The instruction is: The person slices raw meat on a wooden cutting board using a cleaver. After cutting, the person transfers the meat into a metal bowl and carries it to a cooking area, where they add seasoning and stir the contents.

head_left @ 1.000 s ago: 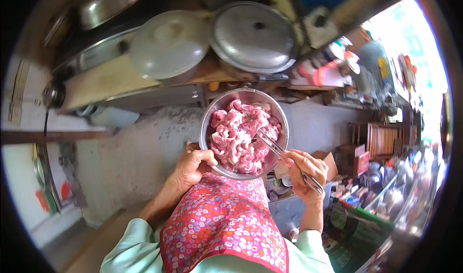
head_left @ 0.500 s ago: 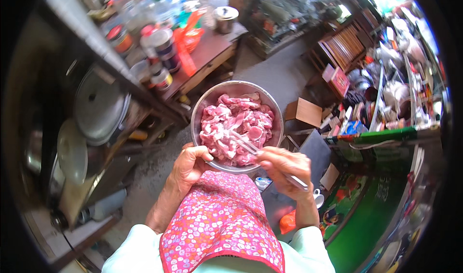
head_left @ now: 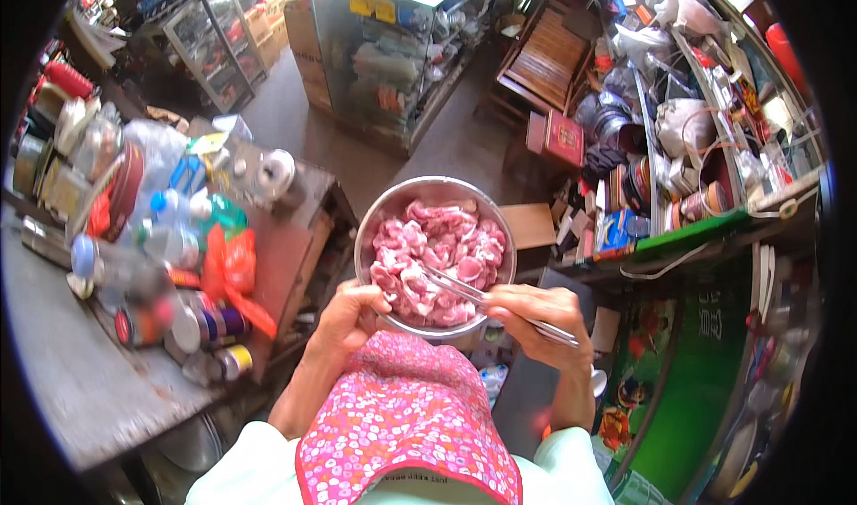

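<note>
A round metal bowl (head_left: 364, 228) heaped with pieces of raw pink meat (head_left: 442, 237) is held in front of my body. My left hand (head_left: 350, 316) is closed on the bowl's near left rim, thumb on the edge. Metal chopsticks (head_left: 457, 287) are gripped in my right hand (head_left: 540, 316), at the bowl's near right side. Their tips reach into the middle of the meat, and their back ends stick out past my hand. A red floral apron (head_left: 411, 416) covers my front, just below the bowl.
At left stands a table (head_left: 116, 407) crowded with jars, bottles and a red plastic bag (head_left: 230, 264). Ahead is a glass cabinet (head_left: 375, 76). Packed shelves (head_left: 661, 228) line the right, above a green panel (head_left: 687, 371). A wooden rack (head_left: 544, 54) stands farther back.
My view has swung leftward past the table, which now shows more fully. The bowl stays in my left hand and the chopsticks remain in the meat.
</note>
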Demonstrator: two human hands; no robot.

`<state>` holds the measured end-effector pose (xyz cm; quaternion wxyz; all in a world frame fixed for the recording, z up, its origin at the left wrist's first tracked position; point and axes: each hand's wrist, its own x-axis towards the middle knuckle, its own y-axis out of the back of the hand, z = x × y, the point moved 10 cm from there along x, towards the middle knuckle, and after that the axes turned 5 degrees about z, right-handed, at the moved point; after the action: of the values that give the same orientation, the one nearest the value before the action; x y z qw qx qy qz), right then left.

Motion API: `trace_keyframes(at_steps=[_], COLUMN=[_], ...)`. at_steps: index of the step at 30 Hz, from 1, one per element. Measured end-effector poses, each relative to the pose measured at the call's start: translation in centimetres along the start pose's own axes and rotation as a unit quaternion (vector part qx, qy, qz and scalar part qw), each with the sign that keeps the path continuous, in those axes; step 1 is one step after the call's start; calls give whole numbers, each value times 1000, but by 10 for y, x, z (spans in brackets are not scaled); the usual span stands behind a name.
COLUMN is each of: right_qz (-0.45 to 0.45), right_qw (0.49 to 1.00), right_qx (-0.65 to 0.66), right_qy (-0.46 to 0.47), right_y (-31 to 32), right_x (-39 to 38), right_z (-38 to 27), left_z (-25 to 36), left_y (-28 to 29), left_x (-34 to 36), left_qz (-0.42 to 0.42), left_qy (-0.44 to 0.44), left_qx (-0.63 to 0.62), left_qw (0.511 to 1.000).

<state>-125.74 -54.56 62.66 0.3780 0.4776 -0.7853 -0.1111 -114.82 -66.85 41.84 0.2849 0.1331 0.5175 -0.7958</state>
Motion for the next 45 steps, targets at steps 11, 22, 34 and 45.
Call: trace_keyframes(at_steps=[11,22,34,45], right_qz=[15,-133,-273,-417], right_qw=[999,982,943,872], right_qx=[39,124,138,141], right_qy=[3,56,134,215], right_y=[-6,-13,-21,-150], right_x=[119,267,410,544], right_z=[69,141,216,205], left_z=[96,170,246,391], left_y=[-15,-24,-57,4], left_x=[82,163,251,274], left_qz=[24,54,78,146], left_qy=[-23,-105,-174,-261], left_qx=[-18,-135,-276,-289], left_qw=[999,984,942,909])
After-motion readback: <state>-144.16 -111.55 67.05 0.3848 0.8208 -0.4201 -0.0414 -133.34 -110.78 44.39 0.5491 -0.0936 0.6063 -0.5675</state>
